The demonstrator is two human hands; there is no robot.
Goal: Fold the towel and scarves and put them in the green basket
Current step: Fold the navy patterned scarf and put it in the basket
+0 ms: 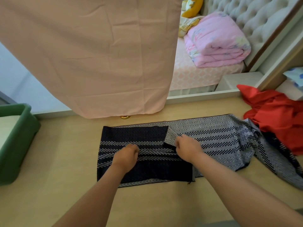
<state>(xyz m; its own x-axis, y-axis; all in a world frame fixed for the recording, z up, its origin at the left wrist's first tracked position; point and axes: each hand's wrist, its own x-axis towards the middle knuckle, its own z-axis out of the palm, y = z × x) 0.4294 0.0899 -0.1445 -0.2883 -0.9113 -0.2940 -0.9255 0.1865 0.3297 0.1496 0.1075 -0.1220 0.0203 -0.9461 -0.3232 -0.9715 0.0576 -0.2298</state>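
A pale wooden floor (65,161) meets a bed (196,76) with a grey tufted headboard (255,15).

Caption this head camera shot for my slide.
Left hand and right hand grip a partly folded navy zigzag scarf on the floor, green basket at left, red cloth at right.

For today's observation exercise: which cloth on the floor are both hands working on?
The navy-and-white zigzag scarf, partly folded; the red cloth lies crumpled to its right, unheld.
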